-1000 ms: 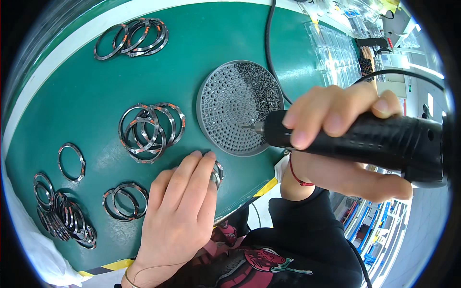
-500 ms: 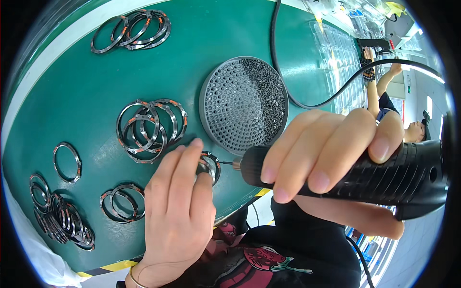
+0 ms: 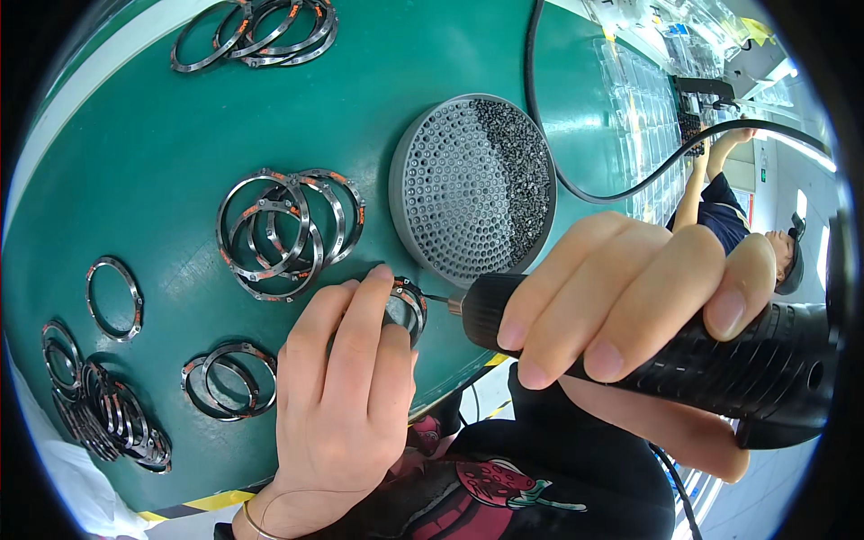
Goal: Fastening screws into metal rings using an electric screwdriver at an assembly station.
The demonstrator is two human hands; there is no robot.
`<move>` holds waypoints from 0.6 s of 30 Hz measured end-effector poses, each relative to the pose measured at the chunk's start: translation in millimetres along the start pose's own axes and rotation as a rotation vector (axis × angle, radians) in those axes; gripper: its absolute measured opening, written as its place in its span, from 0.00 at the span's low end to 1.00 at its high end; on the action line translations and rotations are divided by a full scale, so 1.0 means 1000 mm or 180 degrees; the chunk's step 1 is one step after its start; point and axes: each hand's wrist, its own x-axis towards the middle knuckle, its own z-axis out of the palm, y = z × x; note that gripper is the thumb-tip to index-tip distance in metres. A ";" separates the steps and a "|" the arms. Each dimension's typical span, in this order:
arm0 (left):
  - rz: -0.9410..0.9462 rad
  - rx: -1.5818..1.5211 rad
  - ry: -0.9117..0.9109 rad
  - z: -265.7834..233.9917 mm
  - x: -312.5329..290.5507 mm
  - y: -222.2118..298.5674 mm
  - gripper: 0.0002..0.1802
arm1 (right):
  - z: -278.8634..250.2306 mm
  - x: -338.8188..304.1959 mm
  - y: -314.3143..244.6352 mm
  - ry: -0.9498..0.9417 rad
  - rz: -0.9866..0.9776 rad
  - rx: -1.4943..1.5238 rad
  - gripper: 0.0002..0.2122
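My right hand (image 3: 621,297) is wrapped round a black electric screwdriver (image 3: 711,369), which lies almost level and points left. Its thin bit (image 3: 438,299) reaches the edge of a dark metal ring (image 3: 412,301) with orange marks. That ring is in the closed fingers of my left hand (image 3: 346,396), which cover most of it; whether bit and ring touch is too small to tell. Just beyond the bit stands a round grey tray (image 3: 403,211) full of small holes, its right part heaped with tiny dark screws (image 3: 526,180).
Similar rings lie on the green table (image 3: 162,180): a cluster (image 3: 288,234) beyond my left hand, a group (image 3: 261,36) at the far edge, a heap (image 3: 112,414) at left. A black cable (image 3: 621,191) crosses beside clear plastic trays (image 3: 639,117). A co-worker (image 3: 720,211) is at right.
The view has shifted slightly, so the tray and my hands appear a little further right. Both grips look the same, and the bit stays at the ring's edge.
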 end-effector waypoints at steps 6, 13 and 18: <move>-0.0009 0.0012 0.0085 0.000 0.000 0.000 0.07 | 0.002 0.002 -0.001 0.0001 0.0045 -0.0156 0.35; 0.0008 0.0093 0.0002 -0.001 0.000 0.000 0.06 | 0.002 0.001 -0.001 -0.0045 0.0127 -0.0242 0.34; 0.0048 0.0140 0.0119 0.004 0.000 0.003 0.07 | 0.003 0.006 -0.007 -0.0155 0.0196 -0.0426 0.34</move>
